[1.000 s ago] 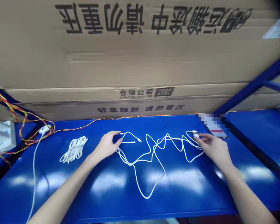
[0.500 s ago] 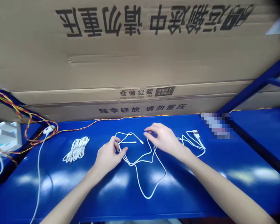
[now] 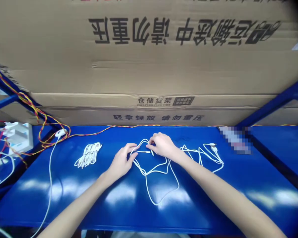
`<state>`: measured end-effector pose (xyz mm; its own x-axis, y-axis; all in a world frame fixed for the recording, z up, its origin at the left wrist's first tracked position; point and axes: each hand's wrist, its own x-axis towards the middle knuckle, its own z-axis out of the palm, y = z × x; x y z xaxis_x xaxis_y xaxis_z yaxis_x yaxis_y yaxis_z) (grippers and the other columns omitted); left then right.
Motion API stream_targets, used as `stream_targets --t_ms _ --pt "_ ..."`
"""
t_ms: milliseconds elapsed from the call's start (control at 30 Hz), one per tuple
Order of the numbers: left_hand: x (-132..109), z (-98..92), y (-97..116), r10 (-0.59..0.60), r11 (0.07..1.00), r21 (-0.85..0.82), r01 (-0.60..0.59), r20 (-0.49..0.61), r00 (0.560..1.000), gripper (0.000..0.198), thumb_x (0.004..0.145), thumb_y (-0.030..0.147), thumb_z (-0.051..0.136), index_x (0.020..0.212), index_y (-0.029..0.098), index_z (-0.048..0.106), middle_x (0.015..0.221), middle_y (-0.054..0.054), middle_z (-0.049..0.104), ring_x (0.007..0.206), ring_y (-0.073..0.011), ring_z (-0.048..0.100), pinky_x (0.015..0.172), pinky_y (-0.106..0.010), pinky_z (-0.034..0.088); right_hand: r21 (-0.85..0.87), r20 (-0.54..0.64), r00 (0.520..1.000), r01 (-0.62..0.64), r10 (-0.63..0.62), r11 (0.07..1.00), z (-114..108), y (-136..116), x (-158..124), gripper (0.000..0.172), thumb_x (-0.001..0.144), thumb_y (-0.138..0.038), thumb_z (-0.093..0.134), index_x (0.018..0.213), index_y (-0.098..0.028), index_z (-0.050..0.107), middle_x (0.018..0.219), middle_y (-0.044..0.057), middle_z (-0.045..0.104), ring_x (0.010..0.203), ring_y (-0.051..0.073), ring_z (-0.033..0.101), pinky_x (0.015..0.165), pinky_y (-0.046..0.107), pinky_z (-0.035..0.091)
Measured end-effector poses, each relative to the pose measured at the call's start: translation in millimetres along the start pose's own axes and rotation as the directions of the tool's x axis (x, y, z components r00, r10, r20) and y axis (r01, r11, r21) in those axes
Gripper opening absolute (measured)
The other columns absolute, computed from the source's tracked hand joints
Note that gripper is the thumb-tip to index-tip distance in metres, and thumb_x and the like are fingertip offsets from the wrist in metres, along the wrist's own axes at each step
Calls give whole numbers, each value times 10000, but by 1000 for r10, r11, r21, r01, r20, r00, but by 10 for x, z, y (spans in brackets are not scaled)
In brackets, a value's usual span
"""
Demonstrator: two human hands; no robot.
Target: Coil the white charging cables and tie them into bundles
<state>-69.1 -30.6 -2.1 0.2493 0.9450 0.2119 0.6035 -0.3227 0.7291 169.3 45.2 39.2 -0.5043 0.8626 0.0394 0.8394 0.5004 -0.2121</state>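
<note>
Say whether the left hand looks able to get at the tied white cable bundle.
Probably yes: the bundle lies on the blue shelf beside the left hand, with nothing visible between them, though that hand is at the loose white cables.

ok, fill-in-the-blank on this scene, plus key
The shelf is coloured ____.
The large box is made of ____.
The tied cable bundle lies to the ____ of the left hand.
The USB ends of the loose cables lie to the ____ of the right hand.
Missing: blue; cardboard; left; right.
</note>
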Motion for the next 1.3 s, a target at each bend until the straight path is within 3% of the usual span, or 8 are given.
stream_targets --t_ms 300,433,533,633,800,900,1067,1300 --pt "-13 10 -36 149 948 288 -136 -24 989 298 1036 399 540 1231 255 713 1365 -97 672 1290 -301 591 1087 -523 466 72 19 998 -55 54 996 -42 52 -75 261 921 -487 728 847 -238 759 893 42 733 861 227 677 733 296 472" --pt "114 9 79 209 933 284 -219 68 976 381 997 373 590 1358 264 646 1435 -100 630 1328 -311 573 1120 -533 459 179 -133 982 -109 134 978 -207 244 -288 327 1026 -506 546 1030 -250 750 999 38 744 857 189 674 747 288 477" --pt "309 37 134 276 912 253 -324 208 938 484 977 312 594 1460 293 571 1560 -83 529 1435 -319 486 1182 -551 414 237 -268 922 -217 278 947 -332 642 -632 320 1027 -449 518 1054 -228 748 1036 48 754 817 180 671 772 299 494" --pt "486 89 102 341 890 202 -409 303 890 534 994 256 547 1523 318 509 1616 -70 465 1511 -315 394 1216 -562 376 150 -352 794 -474 495 868 -390 1186 -1108 322 990 -458 537 1065 -249 770 1048 51 759 851 201 690 785 313 506" --pt "552 100 14 366 873 202 -444 330 870 334 1018 322 554 1318 323 702 1319 -78 686 1262 -283 607 1093 -485 476 137 -360 675 -644 643 753 -299 1848 -1741 436 910 -525 618 1091 -163 780 955 124 763 777 252 701 718 355 520" --pt "490 35 -12 332 862 286 -418 303 893 267 1010 399 584 1183 300 761 1133 -75 721 1075 -267 650 980 -452 497 114 -356 709 -614 609 781 -207 2002 -1820 575 893 -595 632 1251 -156 733 939 111 753 809 256 702 762 367 532" --pt "390 -114 -134 253 876 352 -330 247 935 262 990 480 608 978 278 774 1013 -48 732 948 -245 653 872 -408 474 155 -209 848 -464 488 872 -140 2054 -1739 600 993 -548 503 1368 -108 665 697 57 688 680 236 681 669 352 503" --pt "297 -154 -189 186 906 353 -235 169 968 322 978 547 605 943 281 784 989 -52 749 935 -253 651 854 -413 459 153 -268 794 -524 545 838 -8 2147 -1810 528 989 -433 507 1377 -97 632 671 40 690 629 234 665 659 356 487"
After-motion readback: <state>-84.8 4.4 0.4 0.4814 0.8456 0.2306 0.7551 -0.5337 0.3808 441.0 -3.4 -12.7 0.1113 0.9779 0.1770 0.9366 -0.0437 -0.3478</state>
